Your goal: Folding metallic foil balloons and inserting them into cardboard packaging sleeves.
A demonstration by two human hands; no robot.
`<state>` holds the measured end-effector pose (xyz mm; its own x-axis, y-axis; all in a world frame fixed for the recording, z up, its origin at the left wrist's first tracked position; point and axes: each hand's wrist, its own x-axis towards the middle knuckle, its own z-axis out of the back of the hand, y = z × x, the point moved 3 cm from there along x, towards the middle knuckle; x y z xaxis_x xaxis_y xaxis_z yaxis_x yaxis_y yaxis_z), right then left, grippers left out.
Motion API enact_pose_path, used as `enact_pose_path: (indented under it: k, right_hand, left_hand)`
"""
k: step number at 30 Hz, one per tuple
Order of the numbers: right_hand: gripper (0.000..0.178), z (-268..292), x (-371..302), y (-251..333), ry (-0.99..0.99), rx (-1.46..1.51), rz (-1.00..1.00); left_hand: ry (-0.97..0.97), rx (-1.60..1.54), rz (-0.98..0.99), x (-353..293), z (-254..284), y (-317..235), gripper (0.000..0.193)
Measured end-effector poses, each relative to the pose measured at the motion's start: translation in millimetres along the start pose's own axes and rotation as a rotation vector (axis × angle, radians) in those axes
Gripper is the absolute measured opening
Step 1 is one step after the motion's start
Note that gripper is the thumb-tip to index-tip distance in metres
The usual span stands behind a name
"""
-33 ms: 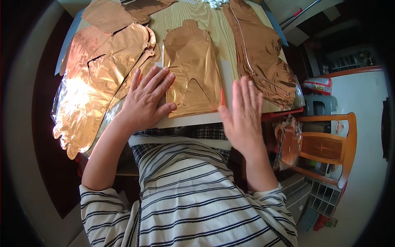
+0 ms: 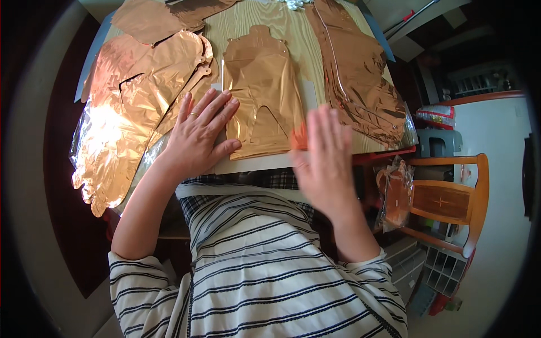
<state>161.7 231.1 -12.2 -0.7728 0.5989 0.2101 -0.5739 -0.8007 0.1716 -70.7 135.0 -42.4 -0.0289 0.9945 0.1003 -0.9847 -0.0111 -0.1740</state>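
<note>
A shiny copper-gold foil balloon (image 2: 259, 73), folded flat into a narrow rectangle with a tab at its far end, lies in front of me. A pale card (image 2: 253, 164) shows along its near edge and partly at its sides. My left hand (image 2: 204, 127) rests flat at the foil's left edge, fingers spread, a ring on one finger. At the near right corner is my right hand (image 2: 322, 149), slightly blurred, fingers stretched out and nothing seen in it. An orange reflection of that hand shows on the foil. Whether the right hand touches the foil I cannot tell.
Crumpled foil balloons (image 2: 135, 107) cover the table's left side, and a darker stack of foil (image 2: 360, 79) lies on the right. The wooden tabletop (image 2: 304, 56) shows between them. A wooden chair (image 2: 442, 200) holding a bagged foil piece (image 2: 397, 194) stands at the right.
My right hand has moved a little to the left, toward the folded foil's near right corner. The left hand has stayed nearly in place.
</note>
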Motion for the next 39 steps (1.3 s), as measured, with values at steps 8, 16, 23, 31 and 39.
enact_pose_path:
  k: [8, 16, 23, 31, 39]
  right_hand:
    - [0.091, -37.9, -16.8, 31.8, 0.111, 0.088, 0.107]
    - [0.092, -35.4, -27.7, 26.3, 0.116, 0.069, 0.069]
    - [0.085, -28.0, -10.8, 67.5, 0.059, 0.189, 0.290]
    - [0.086, -50.5, -14.7, 74.5, 0.102, 0.122, 0.279]
    - [0.088, -52.9, -15.2, 75.0, 0.123, 0.127, 0.259]
  left_hand:
    - [0.000, 0.016, 0.000, 0.0, 0.0, -0.4, 0.075]
    - [-0.004, -0.001, 0.009, -1.0, 0.2, -0.7, 0.075]
    - [-0.011, -0.002, -0.004, -2.6, -1.1, 1.3, 0.072]
    - [-0.025, -0.004, -0.025, -3.1, 0.1, 4.4, 0.068]
    - [-0.238, -0.009, -0.107, 32.3, 22.9, -0.6, 0.048]
